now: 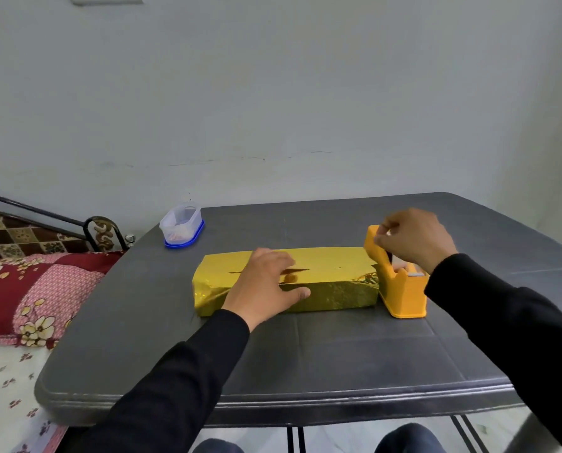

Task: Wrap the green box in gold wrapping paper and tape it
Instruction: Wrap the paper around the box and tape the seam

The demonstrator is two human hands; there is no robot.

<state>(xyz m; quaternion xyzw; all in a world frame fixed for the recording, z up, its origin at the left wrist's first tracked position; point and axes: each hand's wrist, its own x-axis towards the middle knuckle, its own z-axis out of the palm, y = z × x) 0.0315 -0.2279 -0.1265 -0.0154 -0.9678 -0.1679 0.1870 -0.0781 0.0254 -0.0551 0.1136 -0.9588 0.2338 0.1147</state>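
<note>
My left hand (266,286) lies flat on the gold-wrapped box (331,279) on the bench (338,361), pinning the seam. Just beside it, my right hand (413,238) pinches tape at the dispenser (400,295). The foil looks slippery and crease-prone, so I'd keep pressing from the top.

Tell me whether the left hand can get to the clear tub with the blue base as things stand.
Probably yes. The left hand rests on the gold-wrapped box, and bare table lies between it and the tub. Letting go might free the paper.
</note>
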